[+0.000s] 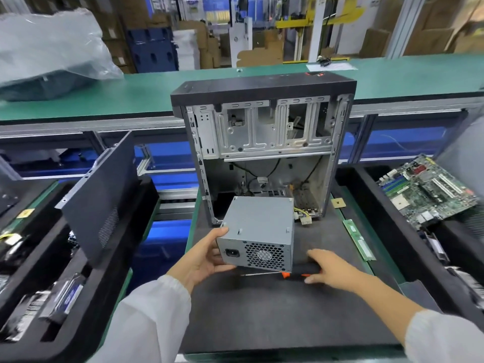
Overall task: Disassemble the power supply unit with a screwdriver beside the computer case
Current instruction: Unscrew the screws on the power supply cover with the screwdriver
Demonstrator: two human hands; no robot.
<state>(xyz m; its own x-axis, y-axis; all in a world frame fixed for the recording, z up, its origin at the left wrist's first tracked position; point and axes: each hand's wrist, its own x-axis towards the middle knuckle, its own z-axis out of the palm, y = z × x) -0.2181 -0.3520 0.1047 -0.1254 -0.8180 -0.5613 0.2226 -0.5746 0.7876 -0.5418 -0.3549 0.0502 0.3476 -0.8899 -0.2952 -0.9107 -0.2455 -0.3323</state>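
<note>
At the teardown bench, my left hand (203, 260) grips the power supply unit (258, 235) by its near left corner, thumb on top, fingers curled underneath, fan grille facing me. My right hand (331, 269) curls onto the screwdriver (293, 274), thumb and fingertips closing round the black handle; the grip looks only half made. The tool lies crosswise, its shaft running left from my right fingers and passing under the unit's near edge, toward my left palm. The unit overhangs that shaft, so I judge the tool must slide out rightward. Beyond my fingers the computer case (264, 142) stands open, and a memory stick (358, 241) lies off to the right.
</note>
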